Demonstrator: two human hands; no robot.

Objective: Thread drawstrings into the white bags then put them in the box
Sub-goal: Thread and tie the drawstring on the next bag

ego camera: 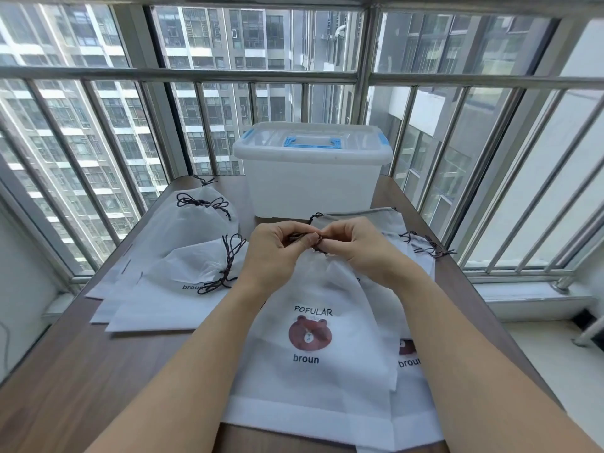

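Observation:
A white bag (313, 380) printed with a brown bear and the words POPULAR and broun lies in front of me on the wooden table (98, 371). At its gathered top edge, my left hand (277, 248) and my right hand (354, 245) meet, both pinching a dark drawstring (316, 240). A translucent white plastic box (310, 178) with a shut lid and a blue handle stands at the table's far edge, just behind my hands.
Several white bags with dark drawstrings (183, 243) lie stacked on the left of the table. More bags (408, 243) lie under and to the right of the one I hold. A metal window railing (228, 76) runs behind the table.

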